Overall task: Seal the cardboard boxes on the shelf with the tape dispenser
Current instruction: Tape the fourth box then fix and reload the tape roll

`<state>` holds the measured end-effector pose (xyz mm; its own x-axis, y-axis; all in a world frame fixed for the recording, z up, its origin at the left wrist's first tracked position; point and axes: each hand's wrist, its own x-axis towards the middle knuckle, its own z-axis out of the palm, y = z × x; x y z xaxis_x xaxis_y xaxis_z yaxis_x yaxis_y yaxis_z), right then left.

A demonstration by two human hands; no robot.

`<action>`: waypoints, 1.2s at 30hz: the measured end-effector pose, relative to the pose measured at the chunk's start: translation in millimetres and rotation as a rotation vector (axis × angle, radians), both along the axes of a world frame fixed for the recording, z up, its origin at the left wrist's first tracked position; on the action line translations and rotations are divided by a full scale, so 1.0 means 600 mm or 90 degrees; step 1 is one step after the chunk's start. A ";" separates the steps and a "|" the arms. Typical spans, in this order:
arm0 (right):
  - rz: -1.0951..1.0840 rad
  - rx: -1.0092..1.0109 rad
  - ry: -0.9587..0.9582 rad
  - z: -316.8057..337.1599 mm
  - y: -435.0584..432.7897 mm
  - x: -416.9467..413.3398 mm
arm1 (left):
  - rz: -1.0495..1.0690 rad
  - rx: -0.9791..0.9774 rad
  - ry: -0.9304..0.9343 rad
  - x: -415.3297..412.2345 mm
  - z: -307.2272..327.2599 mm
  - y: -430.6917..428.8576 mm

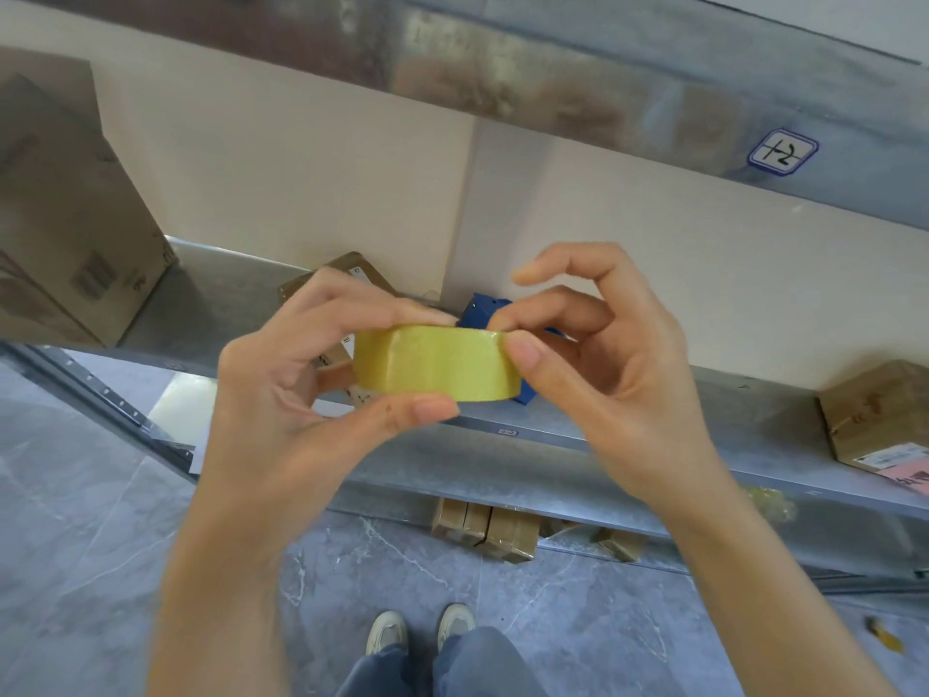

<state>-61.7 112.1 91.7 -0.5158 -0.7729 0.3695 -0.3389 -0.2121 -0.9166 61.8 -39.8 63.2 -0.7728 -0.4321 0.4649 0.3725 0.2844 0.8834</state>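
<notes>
Before the grey metal shelf [553, 427] holding a large brown cardboard box [65, 233], a yellowish translucent tape roll [432, 364], judged light and stiff, is gripped across its rim by the left hand [281, 379] and pinched by the right hand [618, 359].

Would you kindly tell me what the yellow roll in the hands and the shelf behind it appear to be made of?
The tape roll looks like thin plastic film, glossy and translucent yellowish, wound in layers. The shelf looks like bare galvanised sheet metal: dull grey, mottled sheen, blurry reflections. The exact metal is unclear.
</notes>
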 end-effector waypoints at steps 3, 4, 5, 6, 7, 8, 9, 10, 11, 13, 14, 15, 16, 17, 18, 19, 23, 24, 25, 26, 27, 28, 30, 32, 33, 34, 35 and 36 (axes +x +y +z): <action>0.026 0.029 0.006 -0.003 -0.001 0.003 | -0.011 0.015 0.010 -0.006 -0.004 0.004; 0.025 0.039 0.010 -0.004 -0.002 0.004 | -0.012 0.019 0.011 -0.007 -0.005 0.006; 0.020 0.047 0.006 -0.006 -0.002 0.005 | -0.013 0.021 0.011 -0.008 -0.006 0.006; 0.013 0.055 -0.002 -0.006 -0.003 0.006 | -0.014 0.021 0.011 -0.008 -0.006 0.007; 0.007 0.060 -0.008 -0.007 -0.003 0.007 | -0.014 0.020 0.011 -0.008 -0.006 0.007; 0.004 0.063 -0.013 -0.006 -0.003 0.008 | -0.014 0.020 0.010 -0.008 -0.006 0.008; 0.005 0.064 -0.015 -0.007 -0.003 0.008 | -0.012 0.020 0.010 -0.008 -0.006 0.008; 0.007 0.061 -0.013 -0.007 -0.003 0.009 | -0.011 0.020 0.009 -0.008 -0.006 0.009; 0.009 0.058 -0.010 -0.006 -0.004 0.009 | -0.011 0.020 0.008 -0.008 -0.006 0.009; 0.012 0.052 -0.011 -0.007 -0.004 0.010 | -0.010 0.024 0.007 -0.007 -0.007 0.011; 0.010 0.049 -0.018 -0.007 -0.005 0.010 | -0.011 0.027 0.006 -0.007 -0.007 0.012; 0.008 0.046 -0.030 -0.008 -0.006 0.011 | -0.011 0.030 0.005 -0.007 -0.008 0.012; 0.006 0.041 -0.045 -0.009 -0.006 0.012 | -0.012 0.035 0.003 -0.007 -0.008 0.013; 0.002 0.038 -0.059 -0.009 -0.007 0.014 | -0.012 0.037 0.001 -0.007 -0.008 0.013; -0.005 0.037 -0.069 -0.010 -0.007 0.014 | -0.012 0.037 -0.001 -0.007 -0.009 0.014; -0.010 0.039 -0.077 -0.011 -0.008 0.015 | -0.013 0.037 -0.003 -0.007 -0.009 0.014; -0.023 0.041 -0.112 -0.013 -0.010 0.018 | -0.025 0.070 -0.010 -0.008 -0.012 0.015; -0.026 0.043 -0.116 -0.014 -0.011 0.017 | -0.028 0.078 -0.012 -0.008 -0.013 0.016; -0.025 0.044 -0.127 -0.014 -0.011 0.017 | -0.030 0.084 -0.013 -0.008 -0.014 0.016; -0.017 0.042 -0.146 -0.015 -0.011 0.015 | -0.030 0.086 -0.014 -0.009 -0.015 0.016; -0.005 0.041 -0.173 -0.015 -0.009 0.012 | -0.031 0.087 -0.015 -0.009 -0.016 0.015; 0.011 0.044 -0.199 -0.017 -0.007 0.008 | -0.031 0.090 -0.017 -0.009 -0.018 0.015; 0.049 0.061 -0.233 -0.018 -0.002 0.001 | -0.034 0.101 -0.025 -0.009 -0.020 0.012; 0.084 0.084 -0.259 -0.017 0.001 -0.005 | -0.037 0.110 -0.038 -0.009 -0.022 0.010; 0.098 0.093 -0.271 -0.015 0.002 -0.006 | -0.039 0.113 -0.043 -0.008 -0.023 0.009; 0.107 0.097 -0.283 -0.014 0.002 -0.008 | -0.040 0.114 -0.045 -0.008 -0.023 0.008; 0.113 0.098 -0.297 -0.013 0.002 -0.009 | -0.041 0.115 -0.046 -0.008 -0.023 0.008; 0.115 0.099 -0.312 -0.012 0.001 -0.009 | -0.042 0.115 -0.046 -0.008 -0.022 0.009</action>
<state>-67.0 112.9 84.4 -0.4531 -0.8914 -0.0062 0.1649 -0.0770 -0.9833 57.2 -34.6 49.7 -0.8310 -0.4505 0.3263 0.3184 0.0958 0.9431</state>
